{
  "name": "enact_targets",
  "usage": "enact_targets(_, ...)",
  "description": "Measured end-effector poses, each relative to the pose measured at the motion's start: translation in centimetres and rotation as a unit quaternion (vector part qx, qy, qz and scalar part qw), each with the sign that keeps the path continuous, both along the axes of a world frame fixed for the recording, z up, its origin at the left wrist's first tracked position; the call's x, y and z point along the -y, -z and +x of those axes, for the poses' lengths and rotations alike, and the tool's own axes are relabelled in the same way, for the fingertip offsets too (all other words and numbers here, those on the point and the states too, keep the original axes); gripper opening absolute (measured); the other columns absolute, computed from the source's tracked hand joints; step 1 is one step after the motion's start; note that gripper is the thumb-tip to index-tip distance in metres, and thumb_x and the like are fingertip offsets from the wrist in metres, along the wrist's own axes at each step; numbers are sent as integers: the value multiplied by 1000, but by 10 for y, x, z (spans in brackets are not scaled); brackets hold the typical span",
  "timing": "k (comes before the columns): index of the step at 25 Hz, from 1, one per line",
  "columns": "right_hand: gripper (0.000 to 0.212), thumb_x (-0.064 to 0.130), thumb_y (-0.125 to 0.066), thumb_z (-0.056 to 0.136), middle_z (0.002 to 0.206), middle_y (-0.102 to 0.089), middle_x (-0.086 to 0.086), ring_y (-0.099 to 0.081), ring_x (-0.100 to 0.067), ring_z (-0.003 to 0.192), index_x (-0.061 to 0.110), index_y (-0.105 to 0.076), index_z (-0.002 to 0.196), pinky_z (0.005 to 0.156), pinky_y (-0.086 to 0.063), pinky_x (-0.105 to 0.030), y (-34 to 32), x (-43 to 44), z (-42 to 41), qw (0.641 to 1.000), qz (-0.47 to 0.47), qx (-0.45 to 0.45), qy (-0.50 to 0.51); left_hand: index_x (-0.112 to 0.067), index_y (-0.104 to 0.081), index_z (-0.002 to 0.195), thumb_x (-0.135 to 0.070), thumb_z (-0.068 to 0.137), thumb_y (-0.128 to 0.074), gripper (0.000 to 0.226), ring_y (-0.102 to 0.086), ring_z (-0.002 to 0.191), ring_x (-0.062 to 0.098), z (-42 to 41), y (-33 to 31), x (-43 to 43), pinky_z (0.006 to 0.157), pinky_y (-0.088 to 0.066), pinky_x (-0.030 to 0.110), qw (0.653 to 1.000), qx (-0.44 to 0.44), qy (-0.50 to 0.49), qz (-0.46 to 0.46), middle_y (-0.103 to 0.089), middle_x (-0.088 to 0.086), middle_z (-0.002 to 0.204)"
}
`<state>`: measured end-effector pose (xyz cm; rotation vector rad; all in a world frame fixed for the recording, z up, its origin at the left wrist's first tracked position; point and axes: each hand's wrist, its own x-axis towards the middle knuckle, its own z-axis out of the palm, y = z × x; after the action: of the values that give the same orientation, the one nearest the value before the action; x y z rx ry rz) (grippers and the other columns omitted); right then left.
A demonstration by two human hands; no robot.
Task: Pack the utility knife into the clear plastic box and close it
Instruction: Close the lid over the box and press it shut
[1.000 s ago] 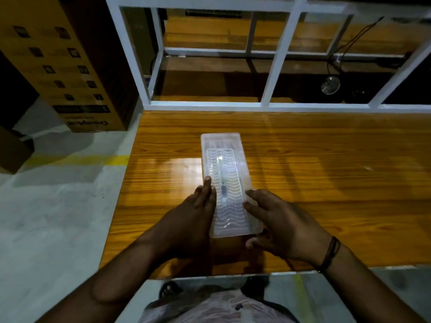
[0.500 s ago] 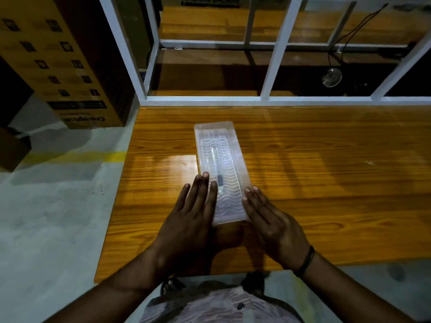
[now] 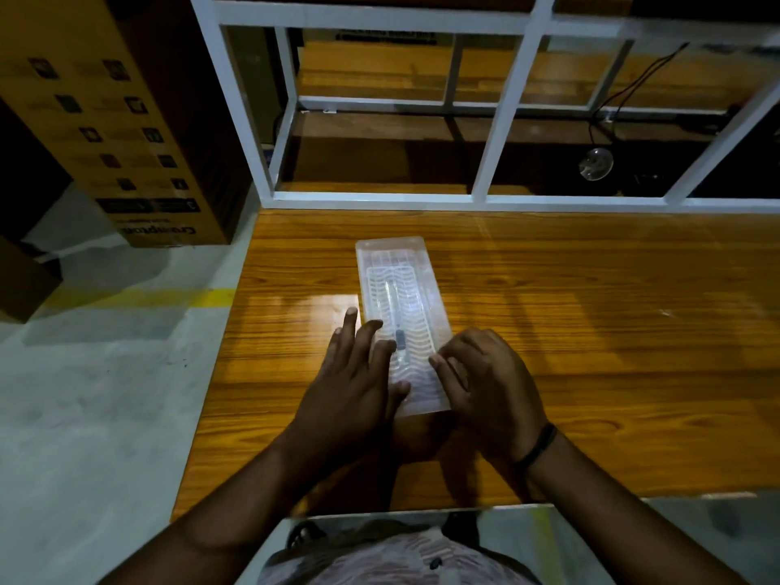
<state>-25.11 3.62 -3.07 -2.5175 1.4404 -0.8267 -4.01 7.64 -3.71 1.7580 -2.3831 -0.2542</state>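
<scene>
clear plastic box [image 3: 401, 289] — lid seemingly shut | utility knife [image 3: 396, 327] inside

— Room to the right? Wide bare wooden table [image 3: 591, 331], nothing in the way.
— Near end of the clear plastic box [image 3: 401, 314]? Flanked close by left hand [image 3: 350, 390] and right hand [image 3: 485, 382].
— Beyond it? Short bare strip, then blocked by white frame [image 3: 498, 120].
— Left side? Narrow margin, then table edge, open floor, cardboard carton [image 3: 126, 120] further back.
</scene>
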Motion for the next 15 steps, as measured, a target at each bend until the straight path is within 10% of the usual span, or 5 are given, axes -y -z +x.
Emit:
enact_targets(8, 31, 24, -59, 92, 139, -52, -27, -44, -42, 137, 1, -59, 112, 113, -39, -52, 2, 41, 49, 998, 50, -23, 29, -12, 7, 163, -58, 100, -24, 84, 20, 158, 36, -1, -16, 31, 128, 3, 49, 992, 49, -52, 101, 20, 18, 171)
enact_targets(15, 71, 24, 5, 105, 153, -26, -42, -4, -57, 148, -18, -41, 140, 120, -10, -62, 30, 40, 57, 977, 34, -210, -3, -6, -20, 161, -47, 106, -23, 69, 1, 160, 38, 1, -20, 38, 129, -12, 48, 996, 14, -57, 73, -4, 23, 172)
